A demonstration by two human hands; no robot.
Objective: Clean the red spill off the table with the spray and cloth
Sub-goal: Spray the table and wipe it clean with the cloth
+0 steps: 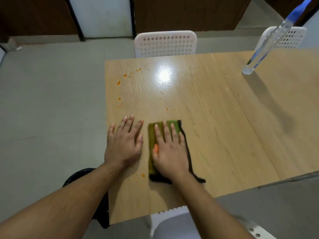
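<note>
A folded green cloth point(152, 135) with a black edge lies on the wooden table point(224, 126). My right hand point(170, 152) presses flat on the cloth, fingers straight. Beside it on the left, my left hand point(123, 144) rests flat on the bare wood. Orange-red spill drops point(119, 82) curve along the table's left side, with a small drop point(143, 175) near the cloth's front corner and another point(167, 109) beyond the cloth. The clear spray bottle point(269, 42) with a blue top stands at the table's far right.
A white perforated chair point(165, 43) stands at the table's far side and another point(290, 37) at the far right. A white chair seat point(176, 223) sits under the near edge. A black bag point(101, 204) lies on the floor at the left.
</note>
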